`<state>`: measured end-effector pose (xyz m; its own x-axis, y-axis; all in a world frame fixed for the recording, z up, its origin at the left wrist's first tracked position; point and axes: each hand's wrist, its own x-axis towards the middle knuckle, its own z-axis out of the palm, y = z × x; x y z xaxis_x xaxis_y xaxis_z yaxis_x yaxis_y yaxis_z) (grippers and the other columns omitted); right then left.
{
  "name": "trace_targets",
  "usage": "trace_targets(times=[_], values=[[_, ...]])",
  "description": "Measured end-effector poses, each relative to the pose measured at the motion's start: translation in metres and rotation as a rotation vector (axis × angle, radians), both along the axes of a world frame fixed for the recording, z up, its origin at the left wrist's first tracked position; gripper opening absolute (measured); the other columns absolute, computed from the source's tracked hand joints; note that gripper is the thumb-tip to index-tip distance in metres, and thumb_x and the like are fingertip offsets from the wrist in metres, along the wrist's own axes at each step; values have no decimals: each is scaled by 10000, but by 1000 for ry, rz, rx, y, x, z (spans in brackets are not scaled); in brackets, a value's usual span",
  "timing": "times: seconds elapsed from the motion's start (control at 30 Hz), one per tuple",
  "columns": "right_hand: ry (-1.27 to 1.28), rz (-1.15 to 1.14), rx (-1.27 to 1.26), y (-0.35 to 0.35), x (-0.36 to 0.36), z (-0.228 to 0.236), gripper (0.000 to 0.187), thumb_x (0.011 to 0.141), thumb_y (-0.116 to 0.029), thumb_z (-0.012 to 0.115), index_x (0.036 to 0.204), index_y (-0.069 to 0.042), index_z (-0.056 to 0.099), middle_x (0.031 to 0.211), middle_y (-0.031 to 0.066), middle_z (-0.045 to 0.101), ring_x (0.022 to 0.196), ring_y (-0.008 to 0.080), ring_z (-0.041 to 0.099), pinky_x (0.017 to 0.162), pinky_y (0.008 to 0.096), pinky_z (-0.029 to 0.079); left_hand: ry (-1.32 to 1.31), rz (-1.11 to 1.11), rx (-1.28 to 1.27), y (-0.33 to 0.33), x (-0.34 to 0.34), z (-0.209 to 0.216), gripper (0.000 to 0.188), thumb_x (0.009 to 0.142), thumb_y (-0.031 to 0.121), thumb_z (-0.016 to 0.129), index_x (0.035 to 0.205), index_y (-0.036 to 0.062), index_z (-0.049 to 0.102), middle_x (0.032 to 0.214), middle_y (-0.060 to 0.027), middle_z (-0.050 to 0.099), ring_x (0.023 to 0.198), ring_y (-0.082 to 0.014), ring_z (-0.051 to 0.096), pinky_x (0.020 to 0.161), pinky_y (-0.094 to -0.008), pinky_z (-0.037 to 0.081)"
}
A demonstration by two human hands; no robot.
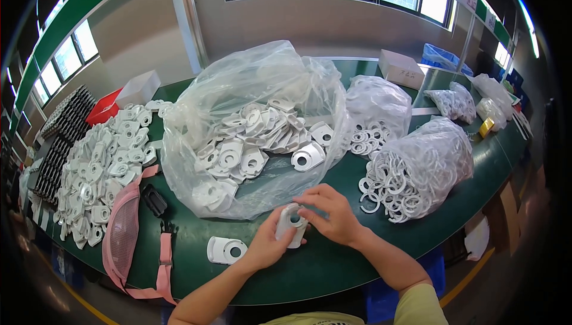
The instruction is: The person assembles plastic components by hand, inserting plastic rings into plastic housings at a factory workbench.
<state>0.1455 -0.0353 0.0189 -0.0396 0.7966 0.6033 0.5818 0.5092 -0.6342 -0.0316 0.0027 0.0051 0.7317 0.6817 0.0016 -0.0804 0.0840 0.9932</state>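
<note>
In front of me, just off the table, my left hand point(269, 240) is wrapped round a white plastic part with a round hole point(291, 225). My right hand point(330, 214) is closed at the part's upper end, thumb and fingertips pressed against it near the hole. Whether a ring lies under those fingertips is hidden. A similar single white part point(227, 250) lies flat on the table, left of my left hand. Beyond my hands, an open clear plastic bag point(268, 56) holds a heap of such white parts point(229, 155).
White rings point(393, 185) spill from a bag at right; a second ring bag point(378, 101) stands behind. At left are piled white parts point(95, 173), a pink waist bag point(122, 229) and its black buckle point(155, 200). A yellow tape roll point(487, 127) sits far right.
</note>
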Motion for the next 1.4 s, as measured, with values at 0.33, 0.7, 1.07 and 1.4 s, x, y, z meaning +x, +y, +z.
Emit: trace_targets(times=[0.33, 0.7, 1.07, 1.4], values=[[154, 196, -385, 2, 8, -6, 130, 837, -136, 625, 890, -25, 666, 787, 91, 609, 714, 196, 566, 654, 293, 443, 297, 87, 337, 3, -6, -11, 214, 946, 220, 449, 994, 24, 521, 702, -163, 578, 676, -288, 616, 603, -343, 446], [428, 136, -507, 6, -1, -21, 192, 911, -156, 552, 976, 13, 614, 856, 37, 630, 778, 75, 551, 677, 232, 441, 126, 287, 365, 5, -1, -24, 210, 960, 181, 440, 965, -9, 527, 824, -73, 585, 677, -129, 529, 591, -276, 439], [377, 108, -467, 3, -2, -12, 186, 877, -140, 589, 969, 15, 635, 856, 63, 654, 779, 102, 586, 709, 246, 464, -52, 168, 70, 13, -7, -33, 246, 980, 200, 390, 1019, 0, 529, 926, -42, 570, 756, -112, 521, 671, -246, 432], [158, 80, -471, 0, -4, -12, 169, 844, -156, 630, 903, 2, 647, 757, 80, 663, 697, 96, 613, 648, 240, 479, 311, 278, 609, 13, -6, -18, 231, 917, 177, 482, 794, -7, 545, 597, -153, 474, 534, -229, 461, 535, -324, 378]])
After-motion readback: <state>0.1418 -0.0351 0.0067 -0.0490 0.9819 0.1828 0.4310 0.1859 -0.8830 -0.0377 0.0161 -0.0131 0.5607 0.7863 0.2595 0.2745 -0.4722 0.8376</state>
